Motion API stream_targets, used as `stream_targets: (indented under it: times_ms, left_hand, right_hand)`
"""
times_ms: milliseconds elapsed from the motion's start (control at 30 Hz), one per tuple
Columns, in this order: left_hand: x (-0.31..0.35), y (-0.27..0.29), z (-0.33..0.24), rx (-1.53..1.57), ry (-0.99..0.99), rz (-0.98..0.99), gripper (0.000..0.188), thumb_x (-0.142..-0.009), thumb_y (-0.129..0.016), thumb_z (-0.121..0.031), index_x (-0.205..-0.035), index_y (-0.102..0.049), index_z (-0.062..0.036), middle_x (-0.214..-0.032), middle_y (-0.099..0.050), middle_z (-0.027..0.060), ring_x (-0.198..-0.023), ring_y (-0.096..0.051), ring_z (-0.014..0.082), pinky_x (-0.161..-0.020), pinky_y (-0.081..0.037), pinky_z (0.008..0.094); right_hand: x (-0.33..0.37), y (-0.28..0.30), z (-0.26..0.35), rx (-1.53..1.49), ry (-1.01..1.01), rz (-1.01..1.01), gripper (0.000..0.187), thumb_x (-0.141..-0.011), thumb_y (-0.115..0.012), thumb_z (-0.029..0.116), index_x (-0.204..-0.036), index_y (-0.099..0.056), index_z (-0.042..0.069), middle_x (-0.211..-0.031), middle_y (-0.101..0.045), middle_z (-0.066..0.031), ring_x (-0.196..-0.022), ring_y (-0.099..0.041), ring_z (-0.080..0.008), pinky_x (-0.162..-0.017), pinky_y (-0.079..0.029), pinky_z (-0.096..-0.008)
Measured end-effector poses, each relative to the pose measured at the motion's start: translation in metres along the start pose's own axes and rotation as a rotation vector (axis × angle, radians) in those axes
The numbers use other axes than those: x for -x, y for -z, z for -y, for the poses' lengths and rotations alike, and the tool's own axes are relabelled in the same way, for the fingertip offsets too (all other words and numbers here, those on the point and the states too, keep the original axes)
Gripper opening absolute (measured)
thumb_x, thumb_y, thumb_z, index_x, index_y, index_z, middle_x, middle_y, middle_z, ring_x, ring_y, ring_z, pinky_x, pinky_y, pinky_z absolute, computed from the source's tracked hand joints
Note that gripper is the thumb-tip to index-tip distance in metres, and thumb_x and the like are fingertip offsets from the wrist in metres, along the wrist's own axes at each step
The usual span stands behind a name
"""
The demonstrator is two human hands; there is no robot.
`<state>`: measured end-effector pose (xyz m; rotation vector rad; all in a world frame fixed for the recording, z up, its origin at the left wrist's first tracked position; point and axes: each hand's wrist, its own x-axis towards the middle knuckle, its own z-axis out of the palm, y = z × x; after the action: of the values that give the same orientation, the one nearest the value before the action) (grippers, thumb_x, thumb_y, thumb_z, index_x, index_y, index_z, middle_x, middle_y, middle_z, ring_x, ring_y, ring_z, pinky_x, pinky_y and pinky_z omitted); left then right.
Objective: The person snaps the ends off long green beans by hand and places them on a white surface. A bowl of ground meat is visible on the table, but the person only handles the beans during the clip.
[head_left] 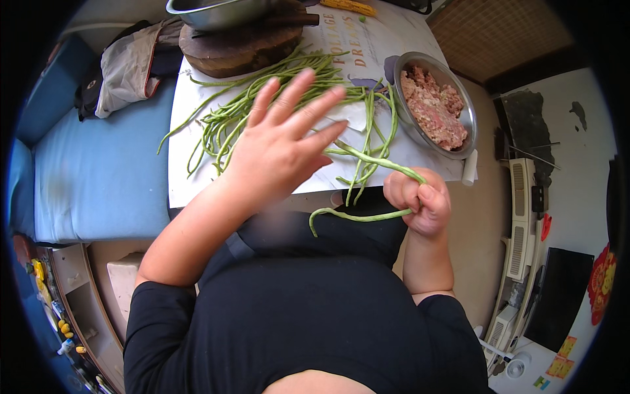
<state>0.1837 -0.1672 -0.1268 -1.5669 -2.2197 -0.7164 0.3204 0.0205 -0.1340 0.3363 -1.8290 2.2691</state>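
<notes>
My right hand [423,200], in front of the table's near edge, is closed in a fist around a long green bean [364,215]. The bean bends through the fist: one end hangs free toward the left, the other runs up toward my left hand. My left hand [282,134] is held over the bean pile with its fingers spread and nothing in them. Beneath and behind it lies a loose heap of long green beans [220,128]. A few strands dangle over the near edge. Some of the heap is hidden by my left hand.
On the white table [420,33], a metal bowl [470,98] of minced meat [436,108] stands at the right. Behind the beans a round wooden chopping block [256,56] carries a metal basin [210,18]. A blue sofa [98,171] with clothes is at the left.
</notes>
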Motion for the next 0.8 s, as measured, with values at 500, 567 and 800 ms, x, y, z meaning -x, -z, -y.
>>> stream_targets:
  times_ms: [500,567,800]
  left_hand:
    - [0.011,-0.014,0.002,0.137,0.156,-0.044,0.003,-0.071,-0.052,-0.004,-0.074,-0.051,-0.0026,-0.077,-0.054,0.0120,-0.072,-0.050,0.0310,-0.065,-0.041,0.0371]
    - [0.013,-0.028,0.007,0.146,0.242,-0.082,0.005,-0.073,-0.051,-0.007,-0.071,-0.050,-0.0024,-0.073,-0.053,0.0130,-0.071,-0.051,0.0321,-0.064,-0.041,0.0381]
    - [0.019,-0.048,0.017,0.566,0.628,0.000,0.015,-0.080,-0.046,-0.015,-0.073,-0.052,-0.0026,-0.066,-0.052,0.0131,-0.063,-0.051,0.0285,-0.061,-0.041,0.0367]
  right_hand:
    - [0.002,-0.014,0.001,0.444,-0.078,0.065,0.027,-0.078,-0.044,0.013,-0.055,-0.034,0.003,-0.050,-0.035,-0.0058,-0.045,-0.032,-0.0178,-0.046,-0.027,-0.0301]
    - [0.000,-0.014,-0.004,0.600,-0.068,0.118,0.026,-0.077,-0.047,0.009,-0.056,-0.035,0.002,-0.051,-0.035,-0.0097,-0.045,-0.033,-0.0239,-0.045,-0.028,-0.0340]
    - [-0.001,-0.016,-0.017,0.797,-0.046,0.086,0.027,-0.077,-0.050,0.010,-0.056,-0.037,0.001,-0.051,-0.036,-0.0126,-0.045,-0.035,-0.0282,-0.044,-0.029,-0.0360]
